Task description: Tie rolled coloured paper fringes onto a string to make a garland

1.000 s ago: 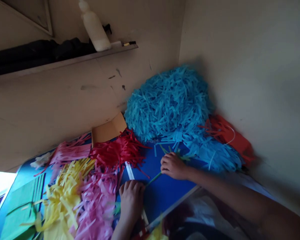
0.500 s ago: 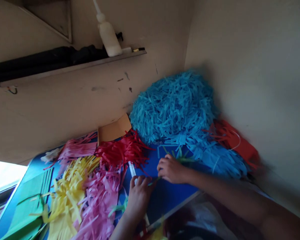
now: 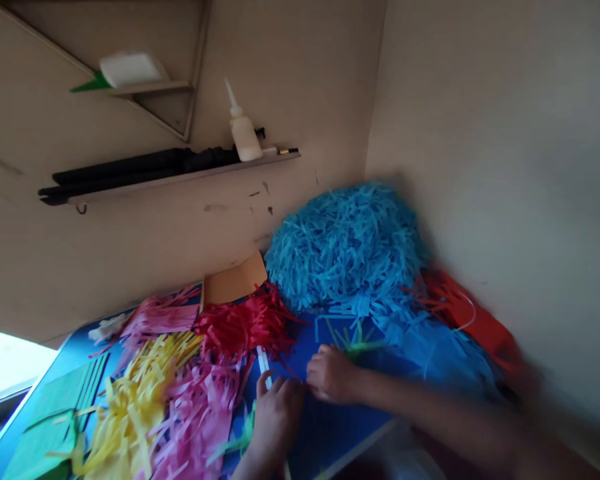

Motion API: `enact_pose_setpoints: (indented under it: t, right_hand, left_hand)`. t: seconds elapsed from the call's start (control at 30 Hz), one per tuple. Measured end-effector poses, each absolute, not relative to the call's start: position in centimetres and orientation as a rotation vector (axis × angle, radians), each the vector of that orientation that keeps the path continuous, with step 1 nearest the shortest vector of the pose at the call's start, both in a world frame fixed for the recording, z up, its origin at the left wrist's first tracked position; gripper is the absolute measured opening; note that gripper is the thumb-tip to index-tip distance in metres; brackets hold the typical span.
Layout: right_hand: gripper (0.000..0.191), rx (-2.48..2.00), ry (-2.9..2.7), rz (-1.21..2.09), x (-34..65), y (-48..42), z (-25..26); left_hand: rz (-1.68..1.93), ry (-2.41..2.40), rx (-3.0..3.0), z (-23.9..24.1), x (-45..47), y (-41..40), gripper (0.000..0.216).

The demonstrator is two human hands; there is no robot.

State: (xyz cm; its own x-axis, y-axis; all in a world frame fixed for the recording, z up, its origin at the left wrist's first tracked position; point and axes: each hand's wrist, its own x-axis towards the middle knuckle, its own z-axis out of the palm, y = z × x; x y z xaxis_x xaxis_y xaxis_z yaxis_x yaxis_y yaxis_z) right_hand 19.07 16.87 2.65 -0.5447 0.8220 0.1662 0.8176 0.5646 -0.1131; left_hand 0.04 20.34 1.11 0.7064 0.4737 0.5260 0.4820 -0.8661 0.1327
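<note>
My left hand (image 3: 281, 412) and my right hand (image 3: 333, 375) meet above the blue table (image 3: 347, 427), fingers curled and almost touching. Half a second ago a thin green paper strip showed between them; now the fingers hide it. A narrow white strip (image 3: 264, 363), perhaps a ruler, lies just beyond my left hand. Green paper shreds (image 3: 243, 437) are beside my left wrist, and more green strips (image 3: 357, 341) lie behind my right hand. Close by on the left is fringed pink paper (image 3: 205, 407), with red fringed paper (image 3: 247, 320) above it.
A big blue fringed paper heap (image 3: 350, 247) fills the corner, with orange-red paper (image 3: 480, 327) at its right. Yellow fringe (image 3: 135, 400), green sheets (image 3: 50, 420) and an open cardboard piece (image 3: 235, 280) lie leftward. A glue bottle (image 3: 246, 137) stands on the wall shelf (image 3: 180, 180).
The view has tilted up, bringing an upper shelf into sight. My two hands have drawn closer together, and the green strip between them is now hidden.
</note>
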Motion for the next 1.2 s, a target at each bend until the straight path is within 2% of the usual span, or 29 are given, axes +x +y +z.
enact_pose_setpoints:
  t: [0.07, 0.23, 0.33, 0.6, 0.73, 0.9, 1.03, 1.13, 1.2]
  right_hand:
    - [0.018, -1.452, -2.327, 0.337, 19.0, 15.7, 4.4]
    - [0.028, -1.166, -1.55, 1.502, 19.5, 14.0, 9.6]
    - [0.033, -1.061, -1.157, 1.762, 19.1, 13.9, 10.3]
    - [0.044, -1.025, -0.662, 1.443, 15.5, 11.6, 6.3]
    - [0.05, -0.964, -0.493, 1.452, 15.1, 11.5, 6.5]
    - [0.043, -0.922, -0.496, 1.416, 14.4, 11.0, 6.8]
    - [0.032, -1.114, -0.886, 1.171, 15.9, 12.6, 6.0]
    - [0.026, -1.679, -1.538, 0.654, 19.6, 16.8, 5.0]
    - [0.022, -1.8, -1.696, 0.516, 22.3, 20.1, 4.4]
  left_hand:
    - [-1.012, -0.753, -2.865, 3.1, -0.5, 19.7, 0.024]
    - [-1.119, -0.523, -2.884, 9.1, -1.5, 18.3, 0.021]
    - [-1.183, -0.494, -2.875, 9.9, -1.4, 18.0, 0.018]
    - [-1.584, -1.132, -2.859, 7.3, 0.4, 15.6, 0.008]
    - [-1.714, -1.18, -3.041, 6.9, 0.8, 15.0, 0.012]
    - [-1.743, -1.119, -3.114, 6.2, 0.6, 14.9, 0.02]
    - [-1.88, -1.473, -3.054, 5.6, -0.3, 14.9, 0.008]
    - [-2.19, -2.169, -2.784, 5.6, -1.0, 15.2, 0.025]
    - [-2.408, -2.586, -2.645, 5.6, -1.1, 15.6, 0.036]
